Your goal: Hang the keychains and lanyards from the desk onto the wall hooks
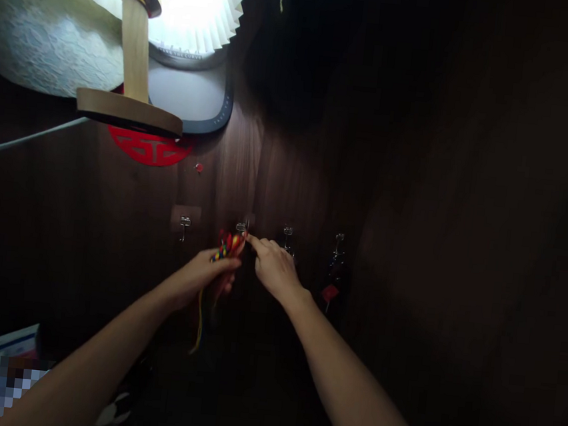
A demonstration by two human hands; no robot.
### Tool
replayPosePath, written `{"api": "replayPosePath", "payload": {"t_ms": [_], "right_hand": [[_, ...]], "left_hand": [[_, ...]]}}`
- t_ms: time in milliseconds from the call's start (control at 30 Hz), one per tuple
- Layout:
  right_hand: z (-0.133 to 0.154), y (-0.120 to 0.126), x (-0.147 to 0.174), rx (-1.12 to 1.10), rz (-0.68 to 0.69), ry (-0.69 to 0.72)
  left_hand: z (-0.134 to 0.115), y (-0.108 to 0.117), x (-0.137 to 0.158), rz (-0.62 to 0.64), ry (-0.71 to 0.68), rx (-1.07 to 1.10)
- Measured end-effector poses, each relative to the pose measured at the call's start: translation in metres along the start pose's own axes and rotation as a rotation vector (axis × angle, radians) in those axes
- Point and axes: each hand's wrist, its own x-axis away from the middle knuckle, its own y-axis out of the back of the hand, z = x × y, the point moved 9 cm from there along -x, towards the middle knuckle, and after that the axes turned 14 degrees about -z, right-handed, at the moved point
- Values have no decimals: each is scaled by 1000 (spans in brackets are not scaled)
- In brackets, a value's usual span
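A bundle of braided cords (222, 252) in red, yellow, green and blue is gripped in my left hand (211, 269), with a thin yellow strand hanging below. My right hand (276, 266) reaches in from the right, its index finger and thumb pinched at the top of the bundle. Both hands are just under a small metal hook (240, 226) on the dark wooden panel (276, 185). How the cord meets that hook is hidden by my fingertips and blur.
Other hooks (185, 222) line the panel; the right one (340, 237) carries dark items and a red tag (329, 293). Upper left are a lit pleated lamp (136, 51), caps (190, 90) and a red paper cutout (152, 150). Boxes (13, 339) stand lower left.
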Motion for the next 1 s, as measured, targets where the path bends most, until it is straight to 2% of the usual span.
{"api": "replayPosePath", "payload": {"t_ms": [67,133,200,233,267,333,433,500,600,733,833,1000], "right_hand": [[-1,18,12,-114,-133,41],[-15,39,28,-223,-310,21],[-46,51,45,-352,-468,-118],[-65,51,52,-434,-520,-227],[-85,46,60,-515,-552,-351],[-119,20,73,-698,-526,-648],[-131,-9,77,-779,-446,-754],[-128,-23,75,-826,-384,-772],[-120,-32,72,-853,-310,-772],[-117,-24,69,-817,-230,-723],[-120,-8,67,-752,-196,-644],[-124,22,55,-600,-146,-502]], "left_hand": [[47,5,18,59,92,-108],[92,16,34,97,145,-192],[120,31,42,94,132,-245],[124,41,41,57,79,-309],[124,49,38,14,28,-375],[114,53,29,-35,-55,-478],[78,30,11,-70,-155,-454],[50,-3,-1,-58,-239,-386],[16,-55,-18,-65,-329,-260],[1,-106,-35,-70,-311,-118],[7,-127,-40,-22,-222,1],[17,-143,-39,54,-73,249]]}}
